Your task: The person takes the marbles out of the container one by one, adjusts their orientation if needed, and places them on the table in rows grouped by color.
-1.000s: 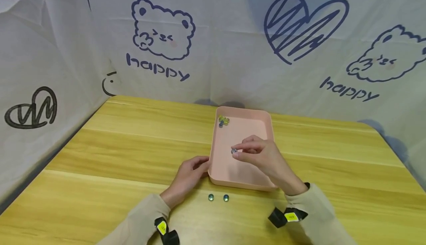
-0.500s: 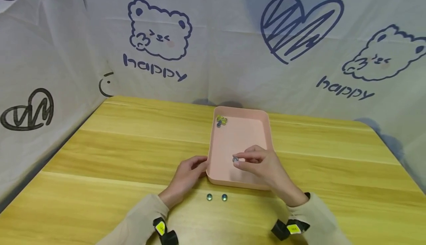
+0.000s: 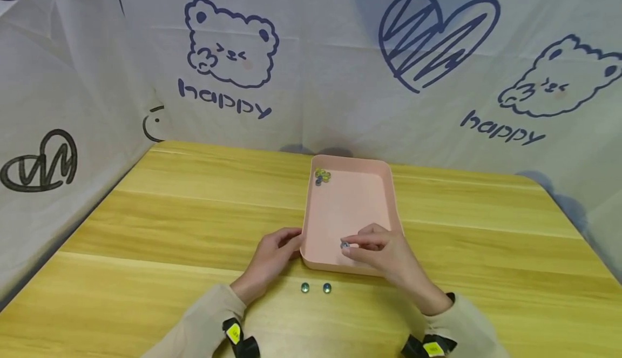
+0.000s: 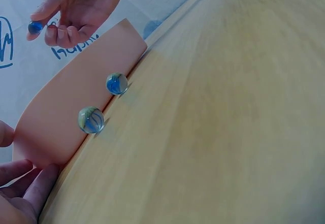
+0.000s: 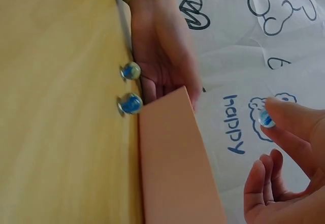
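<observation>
A glass marble with blue in it point(image 3: 344, 244) is pinched between the thumb and index finger of my right hand point(image 3: 391, 255), over the near part of the pink tray point(image 3: 340, 201). The other fingers of that hand are curled loosely inward. My left hand point(image 3: 269, 258) rests at the near left corner of the tray, its fingers touching the outer wall; in the right wrist view its fingertips are hidden behind the tray. Two clear marbles with blue swirls, a left one point(image 3: 305, 288) and a right one point(image 3: 327, 288), lie apart on the table in front of the tray.
Several yellow and blue marbles point(image 3: 322, 176) lie together in the tray's far left corner. The wooden table point(image 3: 194, 223) reaches back to a white cloth point(image 3: 340, 104) with drawings on it. A black wrist camera point(image 3: 248, 346) sits on the left sleeve.
My right hand has moved toward me and slightly down with the pinched marble, from the tray's middle to its near end. The left hand and the two table marbles stay in place.
</observation>
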Available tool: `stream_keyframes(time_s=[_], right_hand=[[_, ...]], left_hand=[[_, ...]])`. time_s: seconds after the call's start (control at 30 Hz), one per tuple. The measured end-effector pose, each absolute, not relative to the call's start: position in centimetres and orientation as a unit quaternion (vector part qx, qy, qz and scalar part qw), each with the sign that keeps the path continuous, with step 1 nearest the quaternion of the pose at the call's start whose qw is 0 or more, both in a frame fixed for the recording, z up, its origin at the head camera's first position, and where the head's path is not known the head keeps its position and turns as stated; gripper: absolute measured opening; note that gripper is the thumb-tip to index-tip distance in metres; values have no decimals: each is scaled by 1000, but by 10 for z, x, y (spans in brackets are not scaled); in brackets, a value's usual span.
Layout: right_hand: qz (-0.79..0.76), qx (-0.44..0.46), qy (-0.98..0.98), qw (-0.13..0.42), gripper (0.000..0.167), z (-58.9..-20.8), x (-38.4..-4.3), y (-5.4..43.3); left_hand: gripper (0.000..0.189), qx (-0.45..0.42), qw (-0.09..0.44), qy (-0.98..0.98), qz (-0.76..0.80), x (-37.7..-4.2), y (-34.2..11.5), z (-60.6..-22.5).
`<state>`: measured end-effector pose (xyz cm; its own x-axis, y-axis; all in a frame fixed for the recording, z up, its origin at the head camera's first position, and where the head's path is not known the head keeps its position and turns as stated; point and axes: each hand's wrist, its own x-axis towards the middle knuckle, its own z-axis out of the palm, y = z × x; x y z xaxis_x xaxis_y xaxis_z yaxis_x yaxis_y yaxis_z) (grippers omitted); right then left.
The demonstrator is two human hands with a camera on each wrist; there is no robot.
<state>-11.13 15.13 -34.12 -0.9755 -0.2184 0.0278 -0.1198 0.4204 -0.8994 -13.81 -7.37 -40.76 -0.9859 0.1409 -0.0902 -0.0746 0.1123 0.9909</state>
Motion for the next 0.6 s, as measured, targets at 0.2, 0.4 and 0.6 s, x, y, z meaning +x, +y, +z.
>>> stream_keyframes(time_s=[0.2,0.4,0.6], right_hand=[[-529,-99,842,38,21,-345,-103,150],[-533,-93,840,35,21,-346,-96,150],[-531,-101,841,24,21,-349,-87,149]], left_hand=[[33,19,81,742,666,-138,-75,-408],[33,29,83,738,669,-137,-76,-408],[34,35,81,739,668,-138,-76,-408]])
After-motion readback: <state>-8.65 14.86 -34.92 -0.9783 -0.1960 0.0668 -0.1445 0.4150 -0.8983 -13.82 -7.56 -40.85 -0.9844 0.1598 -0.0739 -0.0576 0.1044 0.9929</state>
